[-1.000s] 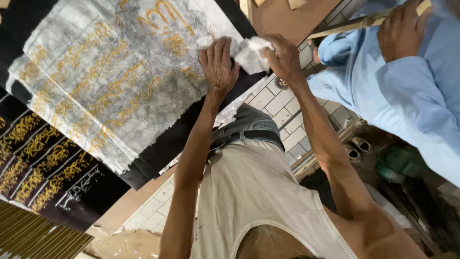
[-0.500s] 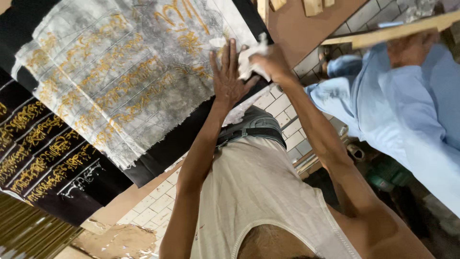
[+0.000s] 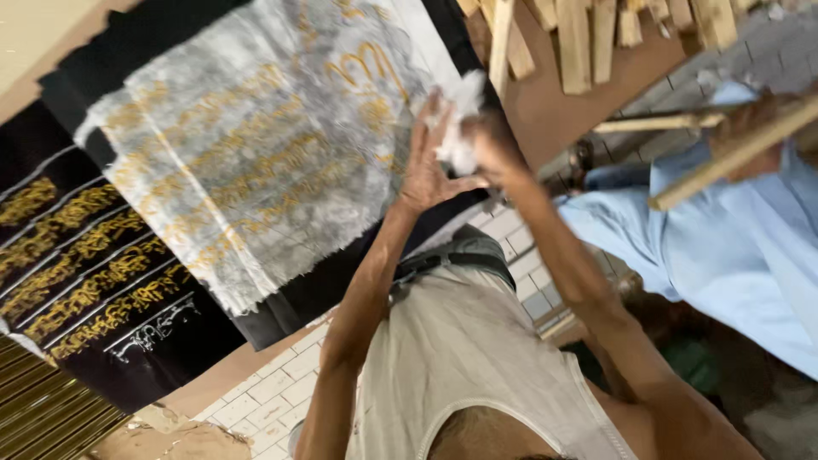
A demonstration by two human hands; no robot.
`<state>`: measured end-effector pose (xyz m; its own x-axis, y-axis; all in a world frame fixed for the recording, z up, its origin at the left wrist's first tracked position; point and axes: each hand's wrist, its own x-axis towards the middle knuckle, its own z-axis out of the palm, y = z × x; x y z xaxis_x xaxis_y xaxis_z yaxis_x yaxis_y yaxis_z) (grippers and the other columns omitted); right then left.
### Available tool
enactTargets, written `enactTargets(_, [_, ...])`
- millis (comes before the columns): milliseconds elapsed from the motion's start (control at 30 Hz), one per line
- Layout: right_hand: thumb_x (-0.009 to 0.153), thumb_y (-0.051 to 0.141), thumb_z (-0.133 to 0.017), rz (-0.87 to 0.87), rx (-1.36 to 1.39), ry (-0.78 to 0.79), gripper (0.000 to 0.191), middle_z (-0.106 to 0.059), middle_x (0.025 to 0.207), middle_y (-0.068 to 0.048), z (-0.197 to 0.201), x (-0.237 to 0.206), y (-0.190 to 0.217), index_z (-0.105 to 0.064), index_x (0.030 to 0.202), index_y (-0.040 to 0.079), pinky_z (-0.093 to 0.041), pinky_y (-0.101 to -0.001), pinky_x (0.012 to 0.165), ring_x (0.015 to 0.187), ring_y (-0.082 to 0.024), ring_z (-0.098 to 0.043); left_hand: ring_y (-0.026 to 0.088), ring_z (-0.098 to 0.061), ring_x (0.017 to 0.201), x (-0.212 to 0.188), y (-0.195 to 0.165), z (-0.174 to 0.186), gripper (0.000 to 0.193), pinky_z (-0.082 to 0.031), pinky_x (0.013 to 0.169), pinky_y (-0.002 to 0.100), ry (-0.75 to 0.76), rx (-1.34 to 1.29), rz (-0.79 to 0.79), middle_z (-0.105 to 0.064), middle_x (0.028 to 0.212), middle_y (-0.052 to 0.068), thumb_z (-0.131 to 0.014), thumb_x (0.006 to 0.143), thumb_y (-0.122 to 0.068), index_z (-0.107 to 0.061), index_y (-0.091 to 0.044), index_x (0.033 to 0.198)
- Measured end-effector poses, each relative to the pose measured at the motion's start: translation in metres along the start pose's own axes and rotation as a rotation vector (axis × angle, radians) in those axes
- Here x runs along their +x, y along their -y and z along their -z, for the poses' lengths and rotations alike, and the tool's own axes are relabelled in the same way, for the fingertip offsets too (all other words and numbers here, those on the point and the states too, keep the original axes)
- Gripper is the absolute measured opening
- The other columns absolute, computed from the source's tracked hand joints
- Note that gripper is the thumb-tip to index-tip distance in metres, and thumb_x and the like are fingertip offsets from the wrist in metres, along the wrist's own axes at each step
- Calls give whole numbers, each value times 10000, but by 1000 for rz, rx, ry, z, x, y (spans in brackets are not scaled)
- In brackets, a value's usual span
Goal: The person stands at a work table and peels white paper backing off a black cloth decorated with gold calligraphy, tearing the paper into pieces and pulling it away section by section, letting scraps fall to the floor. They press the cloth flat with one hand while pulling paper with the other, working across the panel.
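Tiled floor (image 3: 281, 375) in pale squares runs along the bottom, and the whole view is tipped sideways, so bear with the directions. Most of the frame from 9 to 12 o'clock is a black cloth (image 3: 128, 281) with rows of gold script-like embroidery (not going to try reading it). On top of that lies a greyish white sheet (image 3: 247, 179), thin and papery, frayed along its lower edge, with the gold pattern showing through it.

The left hand (image 3: 426, 166) lies flat with fingers spread apart, palm pressing on the right edge of the grey sheet, roughly dead centre of the frame and a touch toward 12. The right hand (image 3: 486, 140) is just beside it at about 1 o'clock, closed around a crumpled white rag (image 3: 460, 119), which bunches up between the two hands and touches the sheet's edge. Both forearms stretch up from the bottom, over a pale sleeveless top (image 3: 460, 358).

Up at 12 to 1 o'clock there's a heap of short wooden offcuts (image 3: 588, 34) on a brown board (image 3: 554, 102). Over at 3 o'clock a second person in a light blue shirt (image 3: 724, 247) has a hand (image 3: 750, 128) on a long wooden stick (image 3: 733, 153) that runs diagonally; whether that hand is fully gripping it I can't tell, it's blurry.

Bottom left corner shows gold ribbed material (image 3: 43, 409).
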<state>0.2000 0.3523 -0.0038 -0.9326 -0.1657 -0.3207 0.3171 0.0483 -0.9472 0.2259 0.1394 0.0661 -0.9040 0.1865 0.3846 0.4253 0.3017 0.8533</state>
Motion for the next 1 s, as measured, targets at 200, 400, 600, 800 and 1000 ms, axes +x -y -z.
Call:
enactTargets(200, [987,318,-661,-18,-167,342,464,-710,1164,-147,-56,33,57,-604,1305,-15,-531,-326,947,1093,-185,-670,260,-710,1048,35,61,36,328,-504,1032,512,-188,177,145,-663,1223,41,-809,801,-96,-624,-92,1073])
enactTargets(400, [927,211,-775,364,-659,115,487,-707,1232,-199,-50,138,111,-620,1325,-22,-571,-389,910,1097,-285,-714,251,-666,921,82,150,88,230,-554,655,371,-80,559,255,-622,1151,85,-614,924,74,-657,-91,1080])
enactTargets(600, [790,114,-828,954,-1127,-172,684,-594,1293,-177,-81,250,134,-504,1389,49,-565,-447,878,1087,-402,-662,345,-548,1184,163,173,108,419,-431,1056,519,-6,727,122,-563,1253,134,-719,899,-143,-628,-98,1306])
enactTargets(800, [807,92,-852,576,-1161,-82,495,-656,1082,-94,-90,280,142,-581,1222,96,-561,-443,769,939,-325,-702,330,-342,1502,209,190,100,642,-140,1238,641,58,789,-51,-404,1620,112,-637,951,-175,-466,-112,1566])
enactTargets(1000, [824,117,-833,813,-1246,-23,250,-642,772,-103,-91,297,129,-667,992,35,-532,-351,514,597,-217,-655,310,-281,1540,205,209,98,625,-89,1250,634,145,756,26,-372,1662,58,-612,1019,-245,-452,-213,1622])
